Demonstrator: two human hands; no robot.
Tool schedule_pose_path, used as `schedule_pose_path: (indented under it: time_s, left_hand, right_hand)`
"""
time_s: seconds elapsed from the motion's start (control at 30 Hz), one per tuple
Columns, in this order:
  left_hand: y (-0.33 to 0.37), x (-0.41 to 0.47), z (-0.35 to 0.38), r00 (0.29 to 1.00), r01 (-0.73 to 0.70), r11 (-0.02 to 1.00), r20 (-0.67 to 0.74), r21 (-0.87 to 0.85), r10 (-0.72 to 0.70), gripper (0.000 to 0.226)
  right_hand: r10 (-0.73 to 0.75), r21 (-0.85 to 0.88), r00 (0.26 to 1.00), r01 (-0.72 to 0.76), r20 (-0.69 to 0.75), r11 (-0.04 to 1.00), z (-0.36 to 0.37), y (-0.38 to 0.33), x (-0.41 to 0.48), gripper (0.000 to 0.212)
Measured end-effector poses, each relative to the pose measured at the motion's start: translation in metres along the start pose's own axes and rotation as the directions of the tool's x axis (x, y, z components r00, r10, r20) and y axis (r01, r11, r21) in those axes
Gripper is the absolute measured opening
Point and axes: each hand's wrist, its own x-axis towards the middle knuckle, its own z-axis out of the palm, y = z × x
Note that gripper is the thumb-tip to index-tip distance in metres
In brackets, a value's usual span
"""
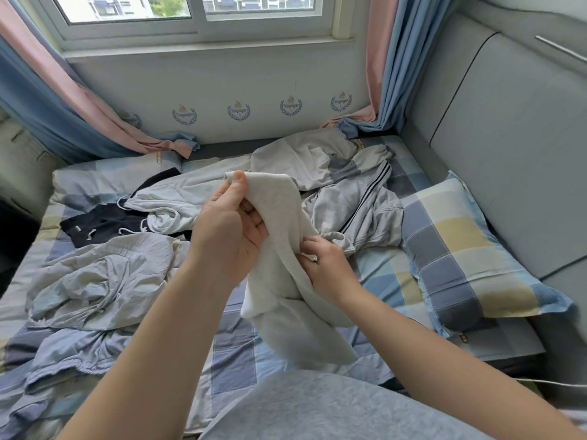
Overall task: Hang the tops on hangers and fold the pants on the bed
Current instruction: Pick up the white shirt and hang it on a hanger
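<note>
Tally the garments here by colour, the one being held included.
Cream cloth garment, held: 1
Dark navy drawstring shorts: 1
Grey garment with dark stripes: 1
Plain pale grey garments: 3 clear; the pile may hide more
Total: at least 6

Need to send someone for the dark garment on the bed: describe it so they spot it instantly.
Start at the bed under the window. On its left half, just beyond the crumpled pale grey garment, lies the dark navy garment. Its near-black colour and white drawstrings set it apart from the pale clothes around it.
</note>
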Motion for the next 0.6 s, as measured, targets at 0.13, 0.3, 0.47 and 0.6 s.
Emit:
schedule_pose_path:
  time_s: [0.13, 0.3, 0.47, 0.6]
  left_hand:
    - [0.008, 0.009, -0.018, 0.995, -0.031, 0.999, -0.095, 0.012, 0.032, 0.016]
    - [0.006, 0.018, -0.038, 0.983, 0.006, 1.000, -0.186, 0.013, -0.004, 0.018]
    - [0.007, 0.033, -0.057, 0.944, 0.004, 0.992, -0.329, 0.122, 0.037, 0.014]
    - [0.008, 0.043, -0.061, 0.907, -0.001, 0.970, -0.409, 0.241, 0.103, 0.016]
  right_hand:
    - [0.033, -0.050, 0.999, -0.033, 0.009, 0.998, -0.007, 0.012, -0.002, 0.015]
    - [0.025, -0.184, 0.999, -0.019, 0.030, 0.983, -0.018, 0.018, -0.007, 0.018]
    - [-0.060, -0.237, 0.998, 0.064, 0.026, 0.970, -0.035, 0.015, -0.007, 0.019]
    - [-0.109, -0.389, 0.991, 0.131, 0.079, 0.912, -0.046, 0.006, -0.006, 0.021]
